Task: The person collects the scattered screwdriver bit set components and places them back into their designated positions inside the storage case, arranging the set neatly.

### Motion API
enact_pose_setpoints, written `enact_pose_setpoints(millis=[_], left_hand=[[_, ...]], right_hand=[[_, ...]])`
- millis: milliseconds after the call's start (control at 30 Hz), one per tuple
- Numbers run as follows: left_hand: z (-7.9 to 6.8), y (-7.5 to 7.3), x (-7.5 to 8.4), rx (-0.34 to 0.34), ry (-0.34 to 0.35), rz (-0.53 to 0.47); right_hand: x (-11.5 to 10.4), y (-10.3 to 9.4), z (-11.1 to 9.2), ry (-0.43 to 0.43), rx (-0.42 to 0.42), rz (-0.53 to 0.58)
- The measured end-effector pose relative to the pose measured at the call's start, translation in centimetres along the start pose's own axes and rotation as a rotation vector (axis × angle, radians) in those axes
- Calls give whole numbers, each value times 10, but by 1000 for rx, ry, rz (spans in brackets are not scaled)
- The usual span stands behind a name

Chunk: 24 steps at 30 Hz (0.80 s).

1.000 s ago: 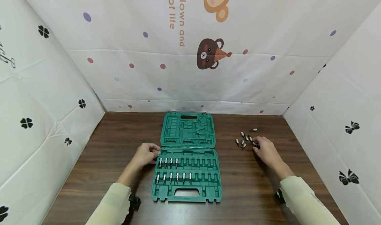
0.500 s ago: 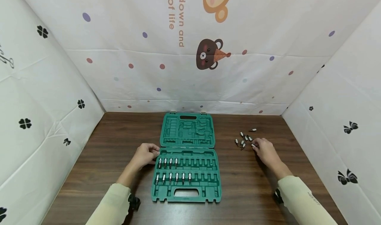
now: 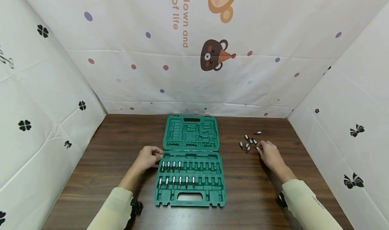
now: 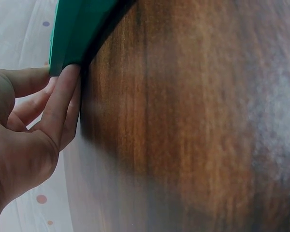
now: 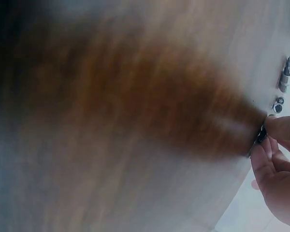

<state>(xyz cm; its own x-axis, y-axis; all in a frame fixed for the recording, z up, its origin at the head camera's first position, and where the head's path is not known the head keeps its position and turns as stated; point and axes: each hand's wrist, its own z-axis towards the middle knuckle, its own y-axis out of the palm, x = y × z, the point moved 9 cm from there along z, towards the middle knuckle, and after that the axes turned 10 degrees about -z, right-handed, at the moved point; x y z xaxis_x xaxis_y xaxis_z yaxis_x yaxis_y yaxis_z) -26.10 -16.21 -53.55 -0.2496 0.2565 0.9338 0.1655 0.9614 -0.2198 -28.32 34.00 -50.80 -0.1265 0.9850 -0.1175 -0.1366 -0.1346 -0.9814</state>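
An unfolded green plastic tool case (image 3: 212,198) lies on the table, its lid tipped back behind it. Several bit sockets (image 3: 180,181) stand in two rows on the left part of its tray. At the case's left edge, thumb and fingers of my left hand (image 3: 146,158) pinch the side; the left wrist view shows that green edge (image 4: 75,38) between them. My right hand (image 3: 271,156) is at the loose pile, thumb and fingertips pinching one bit socket (image 5: 261,135), mostly hidden by the fingers. Several more loose bit sockets (image 3: 247,146) lie just left of it.
The brown wooden table (image 3: 127,132) carries everything. One loose bit socket (image 3: 257,132) lies apart at the back of the pile. White printed cloth walls (image 3: 182,81) enclose the table at the back and both sides.
My right hand has drawn slightly left, and the bit socket at its fingertips has turned so that less of it shows. My left hand stays at the case edge.
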Motion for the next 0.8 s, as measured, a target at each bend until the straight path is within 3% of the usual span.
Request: enact_pose_setpoints(millis=[433,800], left_hand=[[-1,0,2,-9,1,-13],[0,-1,1,-9,-7,-12]], right_hand=[[3,-3,1,5,-11,61],[-1,-3,1,75,-68,231]])
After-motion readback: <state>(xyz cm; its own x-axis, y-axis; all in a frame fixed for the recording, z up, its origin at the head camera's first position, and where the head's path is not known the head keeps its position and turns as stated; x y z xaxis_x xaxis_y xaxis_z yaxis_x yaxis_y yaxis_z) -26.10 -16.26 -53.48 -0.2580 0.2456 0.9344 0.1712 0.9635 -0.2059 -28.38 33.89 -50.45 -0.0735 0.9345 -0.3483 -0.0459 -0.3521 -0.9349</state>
